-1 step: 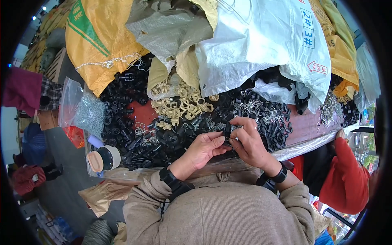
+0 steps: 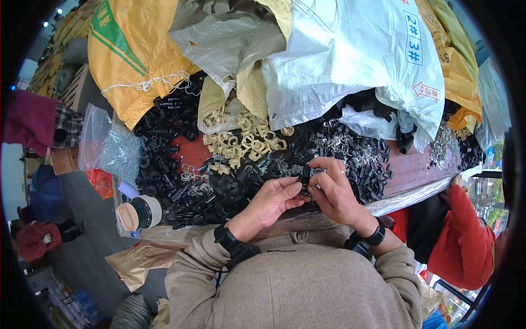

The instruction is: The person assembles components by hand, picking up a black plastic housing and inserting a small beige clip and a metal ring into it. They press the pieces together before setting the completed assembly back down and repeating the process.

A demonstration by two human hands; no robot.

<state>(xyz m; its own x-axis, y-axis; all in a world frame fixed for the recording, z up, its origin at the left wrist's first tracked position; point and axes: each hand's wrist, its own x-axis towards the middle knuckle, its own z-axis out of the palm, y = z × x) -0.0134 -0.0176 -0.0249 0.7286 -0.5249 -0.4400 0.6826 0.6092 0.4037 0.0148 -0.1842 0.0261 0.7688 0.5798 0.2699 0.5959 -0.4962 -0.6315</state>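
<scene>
Both my hands meet over the near edge of a parts-covered table. My left hand (image 2: 271, 202) comes in from the left, its thumb and fingertips closed on a small black plastic part (image 2: 304, 174). From the other side my right hand (image 2: 333, 192) is bent over the same part, fingers pinched against it. A tiny shiny bit shows at the right fingertips, too small to name. Just beyond the hands lie loose black plastic parts (image 2: 241, 183) in a heap, mixed with silvery wire clips (image 2: 342, 143). Cream-coloured plastic buckles (image 2: 249, 141) spill from a sack behind them.
Large woven sacks, one yellow (image 2: 137, 49) and one white (image 2: 350, 60), rise along the far side. At the left stand a lidded jar (image 2: 147, 213) and a clear bag of small metal pieces (image 2: 119, 151). A person in a red sleeve (image 2: 460, 236) is at the right.
</scene>
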